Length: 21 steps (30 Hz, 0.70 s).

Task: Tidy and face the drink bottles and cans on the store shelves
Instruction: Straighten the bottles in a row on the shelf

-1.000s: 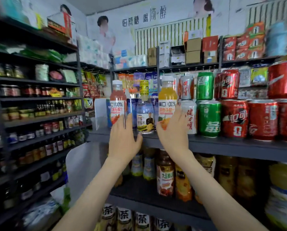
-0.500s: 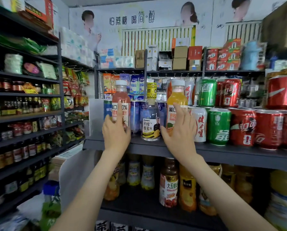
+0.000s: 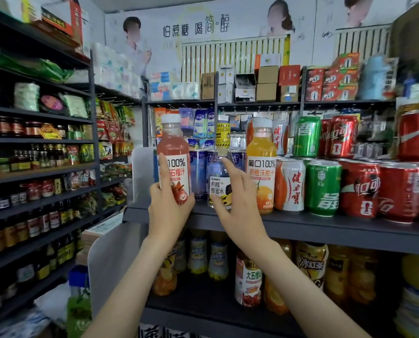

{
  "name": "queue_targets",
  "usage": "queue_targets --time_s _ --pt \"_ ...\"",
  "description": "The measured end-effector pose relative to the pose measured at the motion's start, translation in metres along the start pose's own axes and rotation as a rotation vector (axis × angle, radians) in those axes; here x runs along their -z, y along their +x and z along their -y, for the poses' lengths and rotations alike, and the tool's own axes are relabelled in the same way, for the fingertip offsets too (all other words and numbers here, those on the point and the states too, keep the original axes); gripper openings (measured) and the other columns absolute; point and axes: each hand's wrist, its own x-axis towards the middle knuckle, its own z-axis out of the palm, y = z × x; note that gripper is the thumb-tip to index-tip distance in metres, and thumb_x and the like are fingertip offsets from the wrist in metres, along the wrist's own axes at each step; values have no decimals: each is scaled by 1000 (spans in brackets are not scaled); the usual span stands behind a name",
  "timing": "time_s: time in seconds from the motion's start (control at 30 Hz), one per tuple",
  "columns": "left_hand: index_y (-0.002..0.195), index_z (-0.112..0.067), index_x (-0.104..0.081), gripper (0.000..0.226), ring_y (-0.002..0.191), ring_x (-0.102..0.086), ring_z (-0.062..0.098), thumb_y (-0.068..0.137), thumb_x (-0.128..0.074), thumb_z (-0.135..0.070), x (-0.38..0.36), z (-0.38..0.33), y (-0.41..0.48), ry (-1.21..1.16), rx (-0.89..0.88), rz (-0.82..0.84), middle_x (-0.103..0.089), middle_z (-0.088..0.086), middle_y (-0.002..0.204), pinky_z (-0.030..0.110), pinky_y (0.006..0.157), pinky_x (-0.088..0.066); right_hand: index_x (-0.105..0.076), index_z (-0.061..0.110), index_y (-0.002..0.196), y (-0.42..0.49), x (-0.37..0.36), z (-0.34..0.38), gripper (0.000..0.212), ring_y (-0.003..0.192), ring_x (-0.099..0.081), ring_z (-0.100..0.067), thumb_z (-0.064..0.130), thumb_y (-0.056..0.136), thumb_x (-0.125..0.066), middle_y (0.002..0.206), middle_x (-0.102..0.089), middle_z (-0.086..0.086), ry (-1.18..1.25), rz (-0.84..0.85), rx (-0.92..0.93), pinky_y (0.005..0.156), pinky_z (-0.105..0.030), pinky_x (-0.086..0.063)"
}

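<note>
The left hand [image 3: 169, 211] is gripping the pink juice bottle [image 3: 174, 147] low on its label, thumb and fingers wrapping round the body. This bottle is just left of the clear lemon-honey bottle [image 3: 217, 185], which is standing upright on the dark shelf [image 3: 325, 225]. The right hand [image 3: 237, 206] is reaching in at the clear bottle with fingers spread apart, the index tip lying against its shoulder and the thumb sitting near the bottom of its label. It is not closing round the bottle. The orange juice bottle [image 3: 262, 152] is standing just right of the clear bottle, untouched. All three are looking full, so they are likely feeling weighty. Their stiff, smooth plastic walls may be slipping under a loose hold, so taking each at the labelled middle and twisting there is probably working best for facing it forward.
</note>
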Motion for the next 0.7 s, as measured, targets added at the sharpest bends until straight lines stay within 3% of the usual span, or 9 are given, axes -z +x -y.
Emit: queue_targets --time_s 0.1,0.17,0.23,0.33,0.4,0.5,0.6,0.7 --pt "137 -59 19 104 84 -42 7 83 -67 -34 12 -33 -37 -49 -72 -24 -40 -3 106 28 75 -37 -18 36 150 -2 16 11 72 133 -31 -2 28 92 -61 144 -34 16 255 105 -86 111 -30 -31" --pt "133 -65 19 104 80 -40 3 82 -67 -36 15 -59 -59 -53 -133 4 -40 -6 105 26 74 -36 -17 44 147 -4 33 21 77 129 -40 1 35 88 -65 142 -39 20 430 179 -141 108 -35 -39" --pt "128 -69 23 111 82 -43 6 78 -70 -33 10 -87 -76 -34 -194 54 -40 -7 104 26 74 -37 -14 48 142 -10 59 23 80 122 -49 3 26 88 -67 137 -48 16 558 219 -169 104 -27 -44" --pt "125 -70 26 115 91 -56 19 77 -72 -34 -10 -131 -98 -30 -254 131 -40 -8 106 31 74 -42 -7 54 132 -26 114 11 82 117 -54 4 17 89 -66 131 -54 16 533 200 -190 97 -14 -43" --pt "127 -68 26 115 98 -59 26 76 -72 -35 -33 -166 -117 -56 -289 201 -46 -5 111 37 76 -47 -9 56 131 -41 159 -3 82 113 -57 4 15 88 -67 126 -55 21 498 142 -232 94 -15 -45" --pt "125 -68 30 118 109 -58 23 76 -73 -35 -75 -226 -155 -111 -349 307 -48 -5 132 39 82 -49 -11 43 146 -73 238 -30 85 111 -59 1 15 89 -67 122 -59 19 447 65 -324 97 -23 -49" --pt "127 -67 29 119 110 -57 15 76 -74 -36 -121 -292 -201 -213 -422 399 -45 -13 137 27 79 -47 -8 39 150 -111 328 -57 88 111 -61 -3 19 88 -68 118 -63 18 398 4 -396 98 -35 -50" --pt "130 -70 18 112 110 -53 -2 78 -75 -34 -164 -356 -239 -438 -410 597 -44 -25 134 11 82 -42 -13 42 148 -145 422 -81 85 110 -62 -5 21 87 -69 116 -65 18 349 -56 -455 94 -34 -52"
